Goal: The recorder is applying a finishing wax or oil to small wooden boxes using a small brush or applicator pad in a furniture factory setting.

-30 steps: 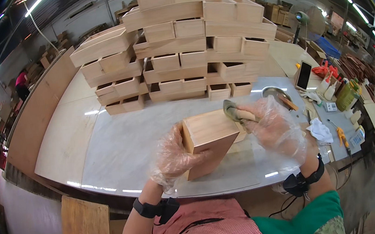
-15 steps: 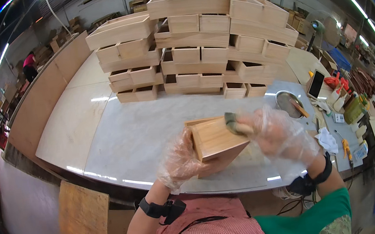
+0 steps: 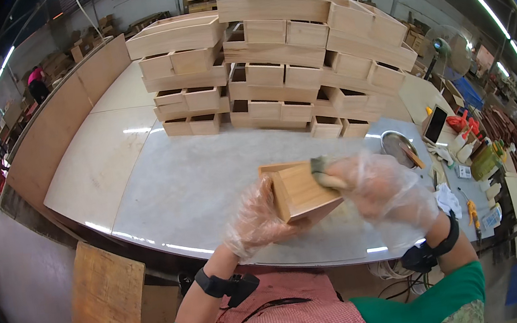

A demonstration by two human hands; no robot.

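Note:
A small wooden drawer box (image 3: pixel 307 189) is held tilted over the near part of the table. My left hand (image 3: pixel 258 221), in a clear plastic glove, grips the box by its left side and underside. In my right hand (image 3: pixel 374 183), also gloved and slightly blurred, is a dark green pad (image 3: pixel 320 172) that touches the upper right of the box's panel. The fingers are closed round the pad, and its hidden part cannot be made out. A round metal dish (image 3: pixel 397 147) with a brush (image 3: pixel 413 158) in it sits right of my right hand.
Pale wooden drawers (image 3: pixel 280 75) stand stacked along the table's far side. At the right lie a phone (image 3: pixel 435 124), a white cloth (image 3: pixel 448 200), a yellow-handled tool (image 3: pixel 473 214) and several bottles. A wooden wall (image 3: pixel 65 111) borders the left; a board (image 3: pixel 106 296) leans below.
The box has turned and shifted slightly in my left hand. My right hand and the pad remain at its upper right side. The whole view has moved a little.

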